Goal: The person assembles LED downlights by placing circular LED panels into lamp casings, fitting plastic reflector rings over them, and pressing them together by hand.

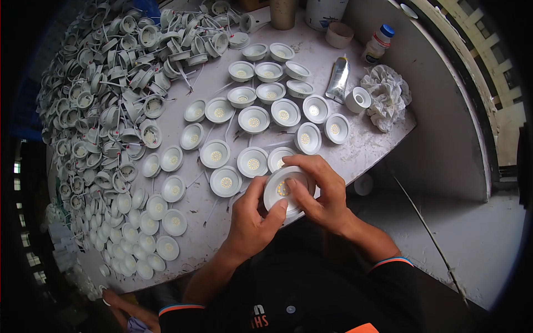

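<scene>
Both my hands hold one white round LED downlight (271,195) above the table's front edge. My left hand (248,222) grips its left rim, thumb along the lower side. My right hand (322,194) wraps the right rim, with the thumb pressing into the cup beside the yellow LED dots. Just beyond my fingers stand more LED downlights (253,161) facing up, loosely spread, with wires trailing from some. Part of one downlight (280,157) is hidden behind my right fingers.
A large heap of white lamp housings (105,83) with wires covers the table's left. Near it lie several finished-looking downlights (147,244). At the right are a silver tube (338,80), a white cup-shaped part (358,100), crumpled cloth (387,97) and a blue-capped bottle (378,44). Another person's arm (130,311) shows lower left.
</scene>
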